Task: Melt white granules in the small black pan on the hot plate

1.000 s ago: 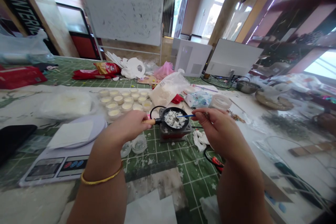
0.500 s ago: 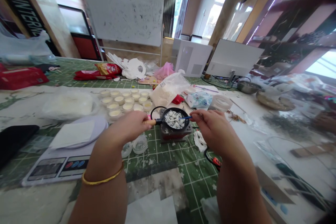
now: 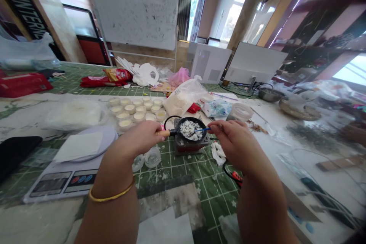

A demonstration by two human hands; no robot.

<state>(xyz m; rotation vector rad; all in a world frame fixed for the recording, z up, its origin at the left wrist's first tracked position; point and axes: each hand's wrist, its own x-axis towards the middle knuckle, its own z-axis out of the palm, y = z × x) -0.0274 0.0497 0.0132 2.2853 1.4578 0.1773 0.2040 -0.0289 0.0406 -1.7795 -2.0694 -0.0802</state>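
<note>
A broad green, white-gridded table (image 3: 183, 167) carries a flat, pale digital scale (image 3: 54, 169) and, farther right, a small boxy grey-and-red hot plate (image 3: 185, 147). On this sits a round black frying pan (image 3: 179, 126); the left hand (image 3: 144, 135) grasps its pale wooden handle (image 3: 163, 133). The right hand (image 3: 233, 135) pinches a thin blue stick (image 3: 203, 129), its tip among crumbly white bits (image 3: 188, 129) in the pan.

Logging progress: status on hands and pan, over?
Left hand gripping wooden handle. Right hand holding blue stick in white bits. Pan on square base, nothing blocking it.
</note>
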